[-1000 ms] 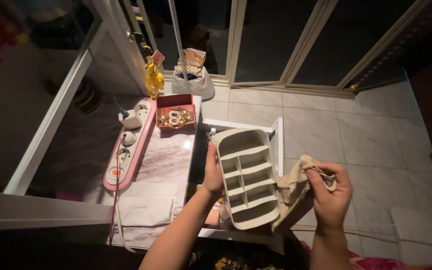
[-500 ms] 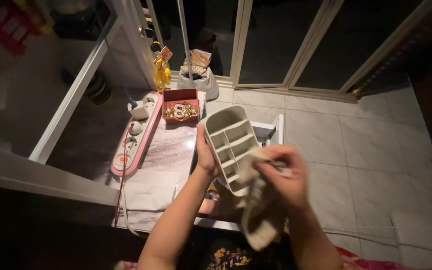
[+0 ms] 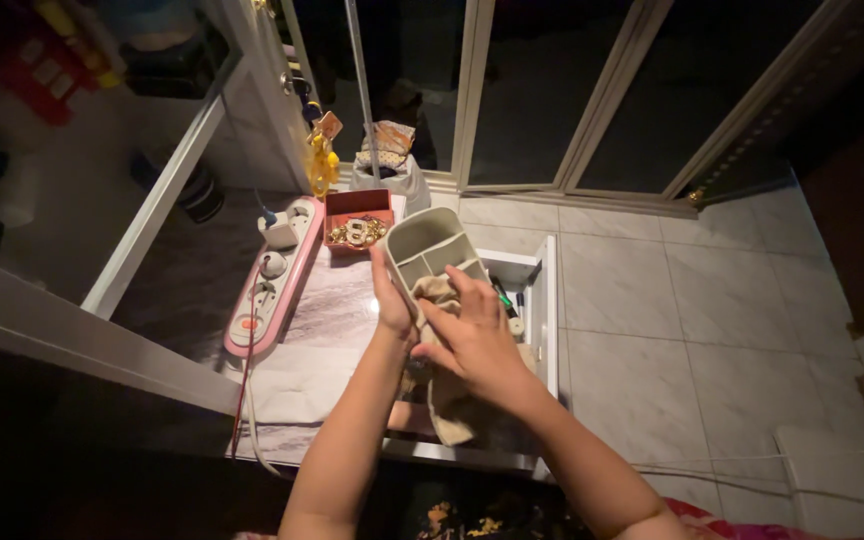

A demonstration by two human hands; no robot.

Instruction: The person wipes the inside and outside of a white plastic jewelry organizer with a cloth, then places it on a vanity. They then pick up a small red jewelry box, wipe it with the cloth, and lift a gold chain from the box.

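Beige cloth [image 3: 449, 400] pressed by your right hand [image 3: 472, 338] into the grey divided plastic organiser tray [image 3: 425, 250]; left hand [image 3: 390, 300] grips its edge, above the marble-patterned tabletop [image 3: 327, 310].

One head-worn camera looks steeply down from above, close over the left hand [image 3: 390, 300] and right hand [image 3: 474, 340]. It faces forward past them, across the marble counter [image 3: 337, 300] left of them, toward glass doors [image 3: 532, 90] beyond.

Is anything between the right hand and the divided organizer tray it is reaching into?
Yes: a beige cloth lies under the right hand, pressed against the compartments of the organizer tray. The left hand grips the tray's edge directly.
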